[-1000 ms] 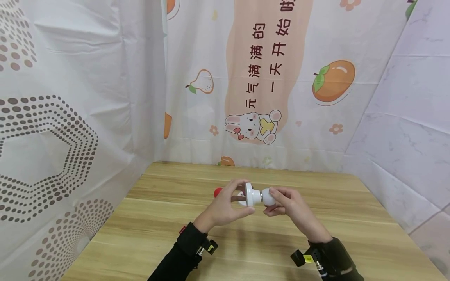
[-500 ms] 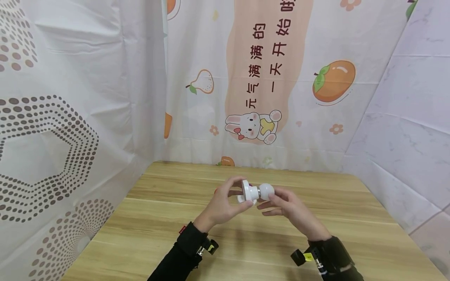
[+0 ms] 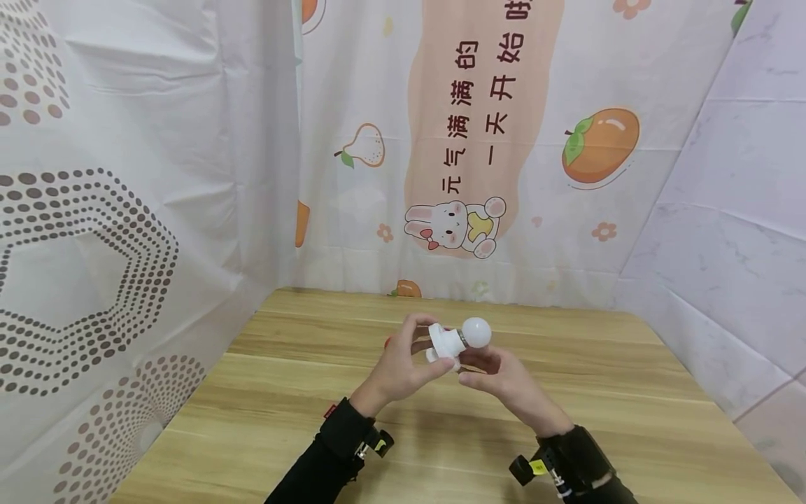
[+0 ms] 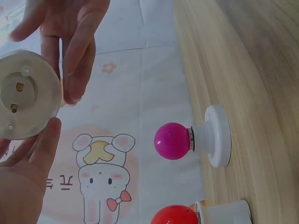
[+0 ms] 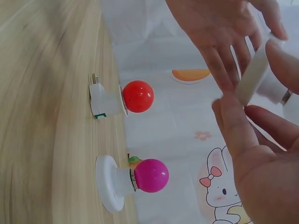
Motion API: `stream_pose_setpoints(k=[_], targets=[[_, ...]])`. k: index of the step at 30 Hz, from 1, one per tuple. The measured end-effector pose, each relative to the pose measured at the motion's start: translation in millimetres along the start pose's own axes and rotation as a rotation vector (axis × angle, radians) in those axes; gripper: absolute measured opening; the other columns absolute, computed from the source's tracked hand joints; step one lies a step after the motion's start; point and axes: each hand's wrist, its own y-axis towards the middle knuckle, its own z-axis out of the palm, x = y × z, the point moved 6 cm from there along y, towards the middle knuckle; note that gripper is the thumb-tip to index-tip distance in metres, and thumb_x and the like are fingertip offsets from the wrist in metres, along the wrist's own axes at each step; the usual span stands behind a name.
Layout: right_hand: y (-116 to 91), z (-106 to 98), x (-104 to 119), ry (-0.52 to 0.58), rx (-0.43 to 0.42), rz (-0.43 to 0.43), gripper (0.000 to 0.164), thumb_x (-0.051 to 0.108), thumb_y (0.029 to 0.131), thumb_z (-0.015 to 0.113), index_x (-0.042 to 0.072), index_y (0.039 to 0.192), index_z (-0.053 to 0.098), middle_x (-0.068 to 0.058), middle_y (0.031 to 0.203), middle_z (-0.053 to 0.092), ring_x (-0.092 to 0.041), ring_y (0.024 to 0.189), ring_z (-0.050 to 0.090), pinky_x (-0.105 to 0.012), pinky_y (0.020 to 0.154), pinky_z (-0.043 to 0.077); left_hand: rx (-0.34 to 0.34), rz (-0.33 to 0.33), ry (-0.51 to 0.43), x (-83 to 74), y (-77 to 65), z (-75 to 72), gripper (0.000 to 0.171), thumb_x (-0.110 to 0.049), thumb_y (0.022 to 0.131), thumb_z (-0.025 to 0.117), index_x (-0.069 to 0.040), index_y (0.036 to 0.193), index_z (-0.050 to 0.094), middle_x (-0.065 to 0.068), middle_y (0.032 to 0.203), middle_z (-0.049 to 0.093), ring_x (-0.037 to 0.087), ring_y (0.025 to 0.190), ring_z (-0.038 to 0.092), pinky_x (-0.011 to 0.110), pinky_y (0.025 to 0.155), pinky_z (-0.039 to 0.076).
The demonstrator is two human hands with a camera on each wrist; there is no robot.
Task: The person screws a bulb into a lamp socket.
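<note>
My left hand (image 3: 399,364) grips a white lamp holder (image 3: 446,341) by its round base, thumb below and fingers over the far side. A white round bulb (image 3: 476,332) sits in the holder's socket, tilted up to the right. In the left wrist view the underside of the holder (image 4: 44,109) faces the camera, showing two brass contacts. My right hand (image 3: 513,385) is just below the bulb, its fingertips close to the holder. Its fingers (image 4: 77,56) look extended beside the base's rim in the left wrist view.
Behind the hands, a magenta bulb (image 4: 172,141) in a white round holder (image 4: 219,135) stands on the wooden table (image 3: 283,434). A red bulb (image 5: 138,96) in a white plug-in holder (image 5: 97,100) stands beside it. Printed curtains (image 3: 352,210) enclose the table.
My right hand has let go of the white bulb and slid lower, toward the holder. The holder has tilted so that the bulb points up to the right. My left hand keeps its grip.
</note>
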Motion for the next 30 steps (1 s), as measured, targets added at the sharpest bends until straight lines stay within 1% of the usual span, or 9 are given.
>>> stream_pose_setpoints(k=[4,9,11,13,16,18,23,26,30], targets=[[0,-2,2,0.007,-0.054,-0.01,0.058,0.014,0.092,0.076,-0.002,0.143,0.052,-0.02,0.139,0.059,-0.023,0.127,0.058,-0.033,0.096,0.053,0.013,-0.031,-0.021,1.3,1.2,3.0,0.053,-0.01,0.09,0.076,-0.005,0.131,0.042,0.017,0.132,0.057,0.026,0.125,0.058,0.035,0.105,0.049],[-1,-4,5,-0.011,-0.11,0.004,0.058,0.012,0.09,0.078,-0.006,0.139,0.054,-0.023,0.136,0.06,-0.026,0.125,0.06,-0.031,0.094,0.054,0.034,-0.073,0.012,4.0,2.3,6.3,0.052,-0.014,0.091,0.076,-0.007,0.131,0.043,0.007,0.132,0.058,0.024,0.126,0.057,0.034,0.107,0.047],[-2,-6,6,-0.025,-0.121,0.011,0.057,0.012,0.089,0.079,-0.007,0.138,0.055,-0.024,0.135,0.06,-0.031,0.125,0.059,-0.031,0.093,0.055,0.041,-0.077,0.054,4.3,2.3,7.1,0.053,-0.017,0.092,0.077,-0.007,0.132,0.043,0.005,0.132,0.058,0.023,0.126,0.056,0.036,0.107,0.047],[-3,-8,5,-0.043,-0.126,0.016,0.058,0.013,0.089,0.08,-0.007,0.137,0.056,-0.025,0.135,0.06,-0.035,0.126,0.058,-0.031,0.093,0.055,0.043,-0.077,0.122,3.7,1.7,7.2,0.055,-0.022,0.091,0.078,-0.007,0.134,0.045,0.003,0.131,0.056,0.022,0.125,0.055,0.036,0.107,0.047],[-5,-11,5,-0.084,-0.116,-0.008,0.057,0.014,0.089,0.08,-0.008,0.136,0.056,-0.027,0.135,0.058,-0.042,0.126,0.057,-0.032,0.093,0.056,0.039,-0.078,0.254,3.0,0.3,7.5,0.057,-0.03,0.09,0.079,-0.009,0.134,0.05,0.001,0.128,0.053,0.019,0.121,0.055,0.036,0.105,0.048],[-7,-15,6,-0.127,-0.109,-0.043,0.055,0.012,0.089,0.08,-0.008,0.135,0.058,-0.026,0.135,0.058,-0.044,0.125,0.057,-0.033,0.094,0.056,0.04,-0.1,0.315,3.7,-0.4,9.8,0.058,-0.034,0.088,0.081,-0.01,0.134,0.054,0.0,0.126,0.053,0.016,0.117,0.055,0.034,0.1,0.05],[-10,-23,5,-0.256,-0.09,-0.128,0.046,0.008,0.089,0.079,-0.007,0.129,0.063,-0.024,0.131,0.06,-0.044,0.121,0.059,-0.034,0.094,0.055,0.052,-0.203,0.375,12.4,0.8,17.6,0.06,-0.041,0.085,0.083,-0.012,0.133,0.06,-0.001,0.13,0.055,0.014,0.113,0.055,0.033,0.094,0.052],[-13,-29,2,-0.318,-0.103,-0.125,0.041,0.008,0.087,0.08,-0.005,0.123,0.067,-0.021,0.129,0.061,-0.043,0.121,0.059,-0.036,0.093,0.056,0.085,-0.24,0.42,19.6,3.4,25.2,0.061,-0.046,0.084,0.082,-0.013,0.132,0.063,-0.003,0.127,0.057,0.013,0.111,0.056,0.035,0.094,0.052],[-16,-36,-3,-0.401,-0.117,-0.114,0.034,0.006,0.084,0.083,-0.004,0.115,0.071,-0.02,0.127,0.062,-0.042,0.119,0.061,-0.039,0.091,0.057,0.149,-0.261,0.509,28.0,7.3,36.3,0.062,-0.049,0.084,0.081,-0.013,0.131,0.065,-0.005,0.117,0.059,0.012,0.104,0.056,0.032,0.09,0.051]])
